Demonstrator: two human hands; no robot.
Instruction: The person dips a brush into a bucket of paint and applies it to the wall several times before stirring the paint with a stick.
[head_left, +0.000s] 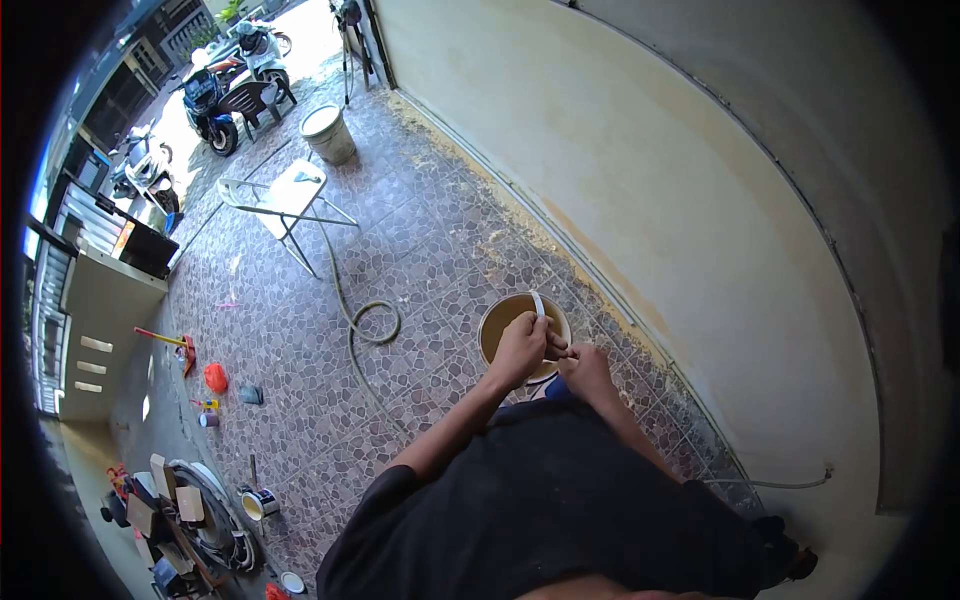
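In the head view, my left hand (pixel 523 347) is over a round bucket (pixel 487 322) with a brownish-tan inside, its fingers closed around a narrow whitish flat strip (pixel 539 303). The strip points up past the fingers toward the far rim. Close beside it, my right hand (pixel 588 372) is at the bucket's near right edge, its fingers curled together. Something small and dark lies between the two hands; what it is, and whether it joins the strip, I cannot make out. My hands hide part of the bucket's near side.
A plastered wall (pixel 640 180) runs along the right. Ahead are a white folding chair (pixel 290 195), a lidded bucket (pixel 328 135) and a coiled hose (pixel 375 320). A paint can (pixel 260 504), a red bag (pixel 215 377) and a cluttered pile (pixel 185 510) lie left. Motorbikes (pixel 205 105) stand beyond.
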